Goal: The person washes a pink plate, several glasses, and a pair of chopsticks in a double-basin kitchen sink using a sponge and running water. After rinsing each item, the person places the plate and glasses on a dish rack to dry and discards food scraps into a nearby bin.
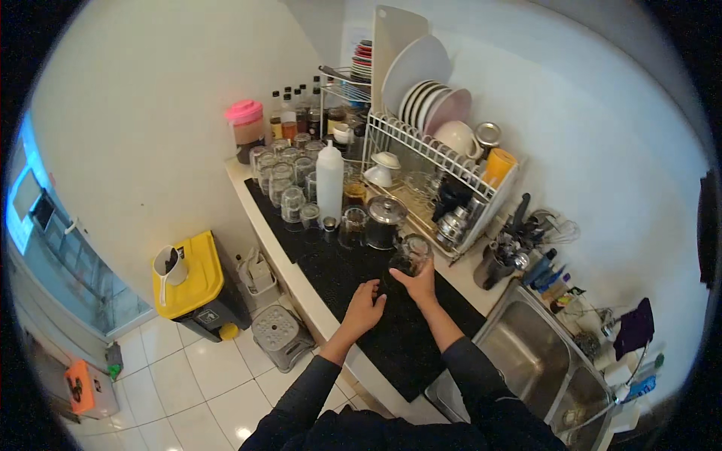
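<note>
My right hand (pixel 417 282) is closed around a clear glass jug (pixel 416 251) over the black mat (pixel 395 349), just in front of the metal-lidded glass pot (pixel 385 222). Left of it, my left hand (pixel 364 307) hovers over the mat with fingers apart and nothing in them. A glass mug (pixel 353 225), a small metal jigger (pixel 329 224) and a white squeeze bottle (pixel 330 183) stand farther back. Several upturned glasses (pixel 282 183) crowd the mat's far left end. Whether the jug touches the mat I cannot tell.
A white dish rack (pixel 434 152) holds plates and cups behind the mat. To the right are a utensil holder (pixel 489 268) and a steel sink (pixel 519 344). On the floor at the left stand a yellow-lidded bin (pixel 197 282) and a grey step stool (pixel 282 332).
</note>
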Available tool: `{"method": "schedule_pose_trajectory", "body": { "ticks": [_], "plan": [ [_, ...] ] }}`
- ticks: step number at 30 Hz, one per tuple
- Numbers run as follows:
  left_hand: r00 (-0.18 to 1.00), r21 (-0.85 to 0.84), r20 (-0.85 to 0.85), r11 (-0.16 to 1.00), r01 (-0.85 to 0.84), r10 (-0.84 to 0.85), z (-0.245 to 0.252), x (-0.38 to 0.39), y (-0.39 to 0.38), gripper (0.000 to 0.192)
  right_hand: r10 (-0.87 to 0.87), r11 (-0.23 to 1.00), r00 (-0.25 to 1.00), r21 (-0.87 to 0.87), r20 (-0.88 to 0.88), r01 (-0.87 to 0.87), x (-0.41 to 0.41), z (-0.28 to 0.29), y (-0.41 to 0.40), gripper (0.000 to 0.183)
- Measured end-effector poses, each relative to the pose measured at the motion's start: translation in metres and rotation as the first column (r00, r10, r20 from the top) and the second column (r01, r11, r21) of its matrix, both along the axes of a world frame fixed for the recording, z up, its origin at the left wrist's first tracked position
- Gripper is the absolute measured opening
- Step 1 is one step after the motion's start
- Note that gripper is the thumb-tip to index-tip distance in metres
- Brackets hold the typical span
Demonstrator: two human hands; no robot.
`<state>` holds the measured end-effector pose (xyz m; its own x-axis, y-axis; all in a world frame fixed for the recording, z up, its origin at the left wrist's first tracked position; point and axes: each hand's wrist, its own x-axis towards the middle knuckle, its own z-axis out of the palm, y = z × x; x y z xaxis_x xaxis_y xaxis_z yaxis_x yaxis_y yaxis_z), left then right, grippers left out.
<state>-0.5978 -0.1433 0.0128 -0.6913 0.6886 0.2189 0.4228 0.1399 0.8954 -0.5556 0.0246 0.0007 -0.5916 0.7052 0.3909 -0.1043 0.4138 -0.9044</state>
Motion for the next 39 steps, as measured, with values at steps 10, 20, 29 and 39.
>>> {"method": "schedule_pose_trajectory", "body": {
  "ticks": [10,20,29,39],
  "plan": [
    [0.992,0.032,0.026,0.992,-0.124,0.124,-0.024,-0.042,-0.009,0.039,-0.003,0.992,0.969,0.122,0.246,-0.028,-0.055,0.009,-0.024,0.101],
    [0.99,-0.055,-0.097,0.993,-0.103,0.097,-0.038,-0.039,0.001,0.046,0.014,0.99,0.954,0.13,0.299,-0.056,-0.05,0.007,-0.033,0.109],
    [0.939,0.064,-0.178,0.956,-0.287,0.294,-0.009,-0.001,0.009,0.058,0.265,0.918,0.898,0.194,0.352,-0.347,0.014,0.026,-0.023,0.091],
    [0.932,0.27,-0.121,0.892,0.362,-0.341,0.084,0.178,0.061,0.024,0.303,0.925,0.952,-0.255,0.046,-0.282,0.308,0.119,0.008,0.031]
  ]
}}
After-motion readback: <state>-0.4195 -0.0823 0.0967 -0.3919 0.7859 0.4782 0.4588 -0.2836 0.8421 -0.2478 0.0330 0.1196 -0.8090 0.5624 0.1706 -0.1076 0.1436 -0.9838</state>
